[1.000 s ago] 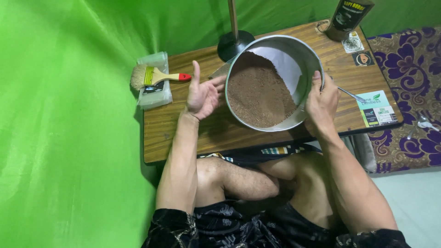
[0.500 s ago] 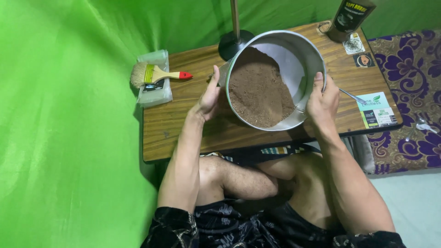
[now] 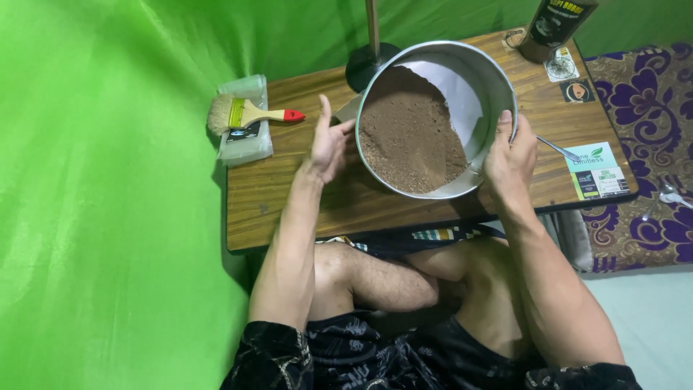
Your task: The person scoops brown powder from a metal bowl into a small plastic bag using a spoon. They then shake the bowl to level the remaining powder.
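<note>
Over the table's (image 3: 303,217) middle, the left hand (image 3: 328,141) has come off the sieve (image 3: 498,87), palm open; the right hand (image 3: 509,155) alone grips its rim, brown powder (image 3: 408,133) heaped leftward.

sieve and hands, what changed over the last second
The left hand swung in against the rim of the round metal sieve half a second ago and has now come off it again, open beside the rim. The brown powder lies piled toward the left side of the tilted sieve. The right hand kept its grip on the rim throughout. The paintbrush and the wooden table stayed as they were.
</note>
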